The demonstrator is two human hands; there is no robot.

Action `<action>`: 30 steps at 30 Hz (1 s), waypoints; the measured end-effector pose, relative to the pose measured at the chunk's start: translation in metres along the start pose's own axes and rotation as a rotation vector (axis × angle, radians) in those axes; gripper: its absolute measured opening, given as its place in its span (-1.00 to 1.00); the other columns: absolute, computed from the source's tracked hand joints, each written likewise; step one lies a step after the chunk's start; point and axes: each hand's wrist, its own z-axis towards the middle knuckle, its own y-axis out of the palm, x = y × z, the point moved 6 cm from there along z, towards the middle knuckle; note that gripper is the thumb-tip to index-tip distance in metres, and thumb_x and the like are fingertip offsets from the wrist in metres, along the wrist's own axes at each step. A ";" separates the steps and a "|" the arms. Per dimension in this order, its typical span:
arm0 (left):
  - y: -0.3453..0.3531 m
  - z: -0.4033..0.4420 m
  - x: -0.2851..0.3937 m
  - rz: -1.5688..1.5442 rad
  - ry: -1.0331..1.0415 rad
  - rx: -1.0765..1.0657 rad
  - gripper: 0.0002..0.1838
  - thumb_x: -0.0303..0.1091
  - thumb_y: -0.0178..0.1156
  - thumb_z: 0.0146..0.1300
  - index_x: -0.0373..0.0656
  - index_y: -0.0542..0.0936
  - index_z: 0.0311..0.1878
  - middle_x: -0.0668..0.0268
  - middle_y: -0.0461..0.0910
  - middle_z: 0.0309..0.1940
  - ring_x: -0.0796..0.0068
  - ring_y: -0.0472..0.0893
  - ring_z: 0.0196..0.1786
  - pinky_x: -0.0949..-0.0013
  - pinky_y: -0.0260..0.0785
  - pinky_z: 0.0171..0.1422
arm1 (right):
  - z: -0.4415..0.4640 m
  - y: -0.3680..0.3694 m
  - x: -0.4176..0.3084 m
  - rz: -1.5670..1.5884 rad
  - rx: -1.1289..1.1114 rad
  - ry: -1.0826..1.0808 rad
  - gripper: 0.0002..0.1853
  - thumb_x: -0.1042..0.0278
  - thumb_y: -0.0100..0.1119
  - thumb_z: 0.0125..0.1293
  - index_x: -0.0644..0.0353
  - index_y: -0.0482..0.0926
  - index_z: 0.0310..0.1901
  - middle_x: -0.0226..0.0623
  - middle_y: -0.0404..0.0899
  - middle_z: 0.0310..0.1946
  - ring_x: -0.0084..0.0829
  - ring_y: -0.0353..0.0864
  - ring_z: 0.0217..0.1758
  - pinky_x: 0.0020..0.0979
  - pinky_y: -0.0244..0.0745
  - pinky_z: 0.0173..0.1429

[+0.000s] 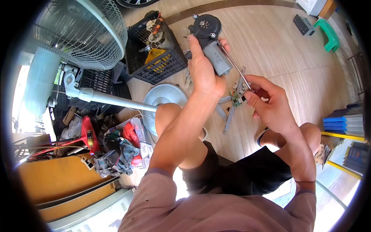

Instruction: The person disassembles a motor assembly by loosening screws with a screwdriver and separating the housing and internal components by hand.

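My left hand (204,71) is wrapped around an electric gear motor (217,58), holding it up over the floor. The motor has a grey metal cylinder with handwriting on it and a round black gear housing at its far end. In my right hand (270,102) is a screwdriver (236,69), pinched between thumb and fingers. Its long thin shaft slants up to the motor's right side, near the gear housing; I cannot tell whether the tip touches a screw. The screwdriver's handle is hidden in my palm. Below the motor, metal arms with a small green circuit board (236,99) lie on the floor.
At the left stands a fan (112,99) on a round base. Beyond it is a black plastic crate (154,69) holding parts. Cluttered cloths and tools (116,150) lie lower left. A green stool (329,35) and a dark box-shaped device (303,25) are upper right; blue boxes (342,124) sit right.
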 end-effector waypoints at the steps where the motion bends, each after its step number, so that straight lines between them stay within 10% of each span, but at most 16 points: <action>1: 0.000 0.000 -0.001 0.014 0.003 -0.011 -0.47 0.13 -0.15 0.56 -0.19 0.52 0.05 0.25 0.57 -0.20 0.41 0.57 -0.13 0.31 0.52 0.10 | 0.001 -0.002 -0.003 -0.187 0.045 -0.116 -0.67 0.48 0.24 0.33 0.27 0.56 0.12 -0.25 0.59 -0.28 -0.47 0.59 -0.35 -0.41 0.48 -0.34; 8: 0.002 -0.009 -0.008 0.090 -0.023 0.010 -0.46 0.15 -0.15 0.56 -0.18 0.53 0.04 0.26 0.59 -0.20 0.40 0.58 -0.13 0.30 0.51 0.11 | 0.003 -0.005 0.001 -0.260 0.039 -0.170 -0.74 0.38 0.21 0.39 0.27 0.58 0.06 -0.25 0.58 -0.33 -0.46 0.53 -0.41 -0.38 0.46 -0.32; 14: -0.001 -0.018 -0.024 0.150 -0.116 0.002 -0.44 0.17 -0.15 0.55 -0.18 0.54 0.03 0.25 0.61 -0.24 0.39 0.59 -0.17 0.32 0.48 0.01 | 0.003 -0.007 0.013 0.159 -0.130 0.268 -0.70 0.23 -0.03 0.57 0.32 0.59 -0.05 -0.39 0.59 -0.38 -0.62 0.52 -0.41 -0.55 0.47 -0.35; 30: -0.010 -0.035 -0.031 0.247 -0.126 0.001 -0.39 0.24 -0.10 0.50 -0.18 0.58 -0.02 0.26 0.65 -0.28 0.40 0.60 -0.21 0.33 0.44 0.02 | 0.007 -0.011 0.021 -0.175 -0.045 0.171 -0.78 0.36 0.31 0.33 0.35 0.55 -0.35 -0.32 0.58 -0.60 -0.58 0.49 -0.56 -0.42 0.38 -0.48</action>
